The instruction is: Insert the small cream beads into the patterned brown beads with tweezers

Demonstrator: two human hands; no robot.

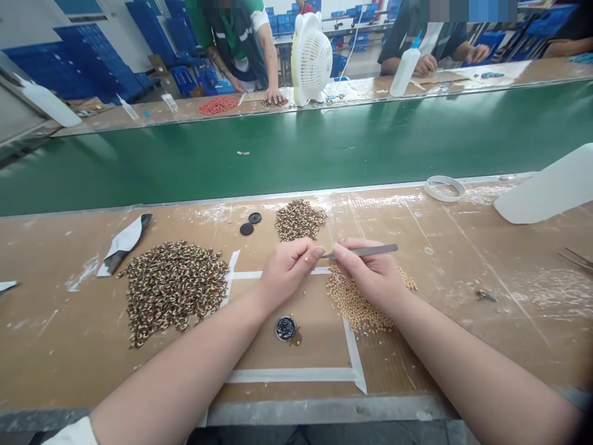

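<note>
My right hand (pixel 370 269) is closed round a slim grey pair of tweezers (pixel 377 250), its tip pointing left at my other hand. The thumb and finger of my left hand (pixel 291 262) are pinched together at that tip; what lies between them is too small to make out. A pile of pale round beads (pixel 359 306) spreads under and beside my right hand. Just beyond my hands is a small heap of dark-and-cream pieces (pixel 300 219). A larger pile of similar pieces (pixel 173 287) lies to the left. Nearer me sits a small round pot of black stuff (pixel 286 329).
White tape strips (pixel 296 374) mark the brown tabletop. Two black discs (pixel 247 229), a tape roll (pixel 445 188) and a large white bottle (pixel 546 188) lie around. Beyond runs a green belt (pixel 296 148). Across it are a fan (pixel 312 62) and co-workers at another table.
</note>
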